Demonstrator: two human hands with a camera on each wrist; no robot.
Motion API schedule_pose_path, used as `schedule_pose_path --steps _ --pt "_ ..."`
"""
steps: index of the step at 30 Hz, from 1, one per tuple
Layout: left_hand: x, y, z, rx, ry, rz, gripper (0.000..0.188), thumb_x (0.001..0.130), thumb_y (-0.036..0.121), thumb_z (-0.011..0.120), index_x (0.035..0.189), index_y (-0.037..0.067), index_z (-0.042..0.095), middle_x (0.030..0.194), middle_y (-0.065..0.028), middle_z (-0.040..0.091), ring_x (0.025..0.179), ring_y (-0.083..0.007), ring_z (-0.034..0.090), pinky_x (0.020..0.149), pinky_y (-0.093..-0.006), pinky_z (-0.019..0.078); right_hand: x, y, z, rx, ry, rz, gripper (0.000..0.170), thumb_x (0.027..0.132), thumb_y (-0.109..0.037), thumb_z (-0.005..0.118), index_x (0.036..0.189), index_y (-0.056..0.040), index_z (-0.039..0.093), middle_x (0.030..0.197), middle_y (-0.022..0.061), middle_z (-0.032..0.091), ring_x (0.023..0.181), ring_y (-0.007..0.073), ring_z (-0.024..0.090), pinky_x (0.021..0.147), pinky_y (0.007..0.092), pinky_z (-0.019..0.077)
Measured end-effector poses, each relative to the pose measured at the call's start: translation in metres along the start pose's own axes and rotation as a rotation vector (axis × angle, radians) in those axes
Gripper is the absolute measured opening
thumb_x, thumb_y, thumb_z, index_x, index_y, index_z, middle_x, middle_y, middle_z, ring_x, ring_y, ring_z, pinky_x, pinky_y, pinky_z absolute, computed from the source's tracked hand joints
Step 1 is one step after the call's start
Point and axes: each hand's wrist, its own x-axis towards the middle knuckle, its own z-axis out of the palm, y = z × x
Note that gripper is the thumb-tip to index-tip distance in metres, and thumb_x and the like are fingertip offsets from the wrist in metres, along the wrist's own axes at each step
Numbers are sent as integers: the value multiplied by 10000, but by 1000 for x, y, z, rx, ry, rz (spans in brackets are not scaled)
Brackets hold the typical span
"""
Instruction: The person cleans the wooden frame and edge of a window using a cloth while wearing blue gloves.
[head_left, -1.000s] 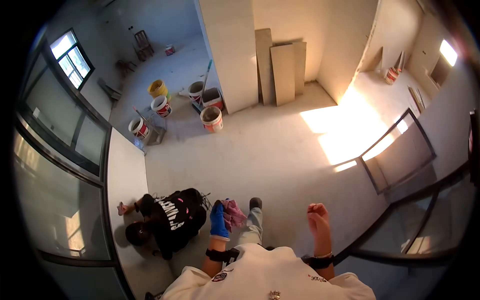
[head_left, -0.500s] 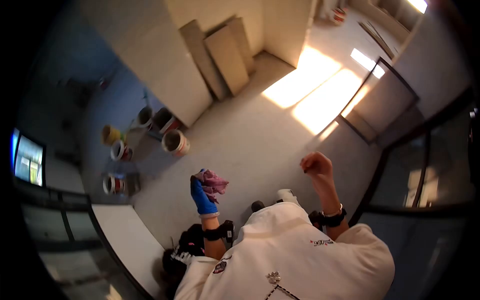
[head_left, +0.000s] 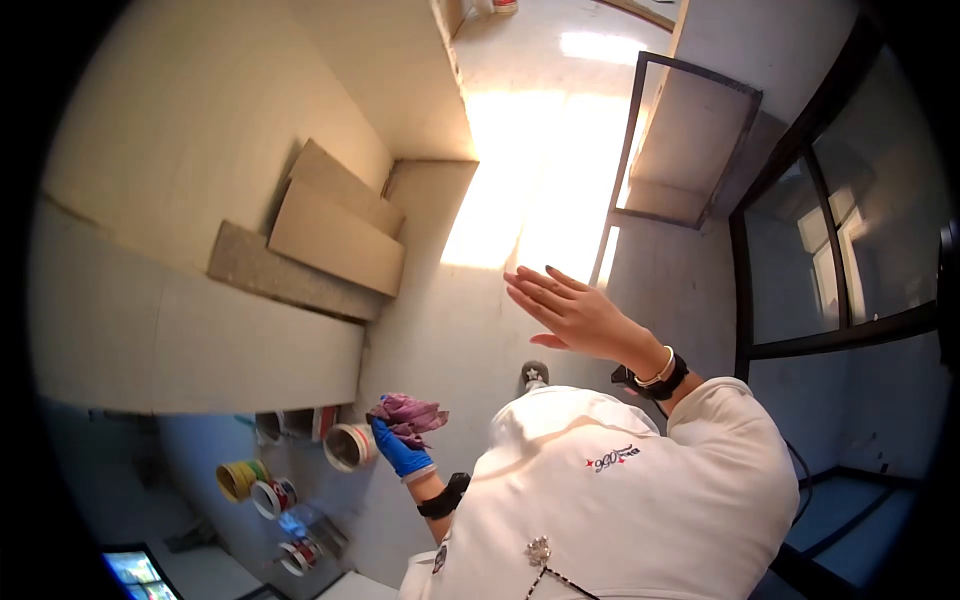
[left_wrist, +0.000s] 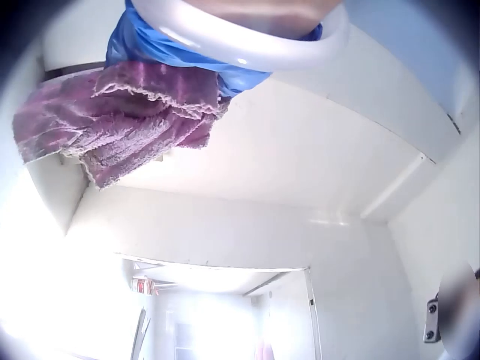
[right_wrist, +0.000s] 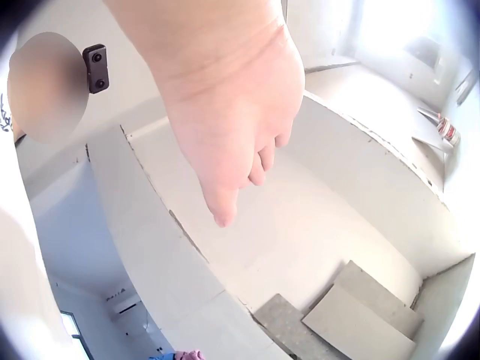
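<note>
My left hand (head_left: 402, 455) wears a blue glove and grips a crumpled purple-pink cloth (head_left: 412, 415) in front of me. In the left wrist view the cloth (left_wrist: 142, 124) hangs in folds with frayed edges below the glove (left_wrist: 150, 41), and my fingers are hidden behind it. My bare right hand (head_left: 572, 318) is raised in front of my chest with its fingers extended and nothing in it. The right wrist view shows the same hand (right_wrist: 232, 120) from the wrist side, clear of any object.
Flat boards (head_left: 335, 235) lean on the wall at left. A bucket (head_left: 350, 447) stands near the cloth, with a yellow bucket (head_left: 240, 480) and others beyond. A dark-framed panel (head_left: 690, 140) leans at right beside sunlit floor (head_left: 535, 180). Dark-framed glazing (head_left: 850, 220) lines the right side.
The view has swung right, and the crouching person in black has left it. My right hand has gone from loosely curled to extended and moved inward; the left still holds the cloth.
</note>
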Motion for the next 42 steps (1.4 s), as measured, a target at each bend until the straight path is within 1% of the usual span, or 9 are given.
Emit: schedule_pose_path --steps 10,16,18,23,27,34,36,37,42 --pt "231 40 124 82 -93 -147 288 906 318 463 1044 92 578 1019 -52 590 923 -191 575 856 -350 468 164 109 -21 -175 -38 -42 713 742 -387 625 1311 -44 368 1374 46 371 1309 150 285 1098 306 249" --pt "370 12 302 93 -63 -152 195 910 288 486 936 146 618 794 24 615 665 -88 566 598 -224 477 229 236 -68 -101 233 -66 245 824 -117 580 1056 -39 584 1126 45 593 1127 139 518 985 283 423" --pt "418 24 380 125 -288 -182 222 896 272 482 979 99 594 957 -26 609 861 -155 586 794 -319 488 258 278 -105 -88 211 -31 240 827 -115 577 1052 -32 582 1118 62 597 1122 146 523 978 290 430" --pt "507 -4 582 131 -492 -226 294 922 293 440 1030 66 592 971 -55 614 888 -186 575 844 -326 444 290 371 -146 -211 209 63 315 802 -109 603 1113 -72 567 1120 39 584 1103 161 532 974 300 435" --pt "554 -42 735 38 -1036 -438 260 917 263 411 868 47 547 873 -69 587 819 -187 560 783 -321 452 300 470 -140 -190 234 218 369 792 -114 615 1155 -120 553 1151 5 560 1030 130 531 849 294 464" --pt "605 -119 881 79 -833 -516 219 859 212 458 774 42 565 727 -92 613 664 -223 596 641 -334 498 329 660 -127 132 483 448 443 708 70 602 1123 -85 573 978 35 568 848 189 511 693 279 484" --pt "592 -129 923 198 -570 -287 296 869 293 435 733 52 540 692 -74 577 615 -200 554 605 -309 478 342 711 -129 189 510 476 473 678 104 589 1114 -80 575 978 39 569 852 196 510 688 279 479" --pt "615 -137 937 -26 -810 -572 220 876 219 457 794 57 581 755 -79 627 689 -212 602 662 -325 504 348 742 -128 196 523 483 471 674 113 581 1104 -79 579 979 40 569 850 199 509 688 279 476" --pt "683 -169 1016 167 -825 -476 278 900 270 418 793 68 576 740 -85 619 686 -225 604 676 -362 512 378 870 -125 262 552 544 419 665 130 562 1027 -79 594 941 39 557 854 207 516 681 300 478"
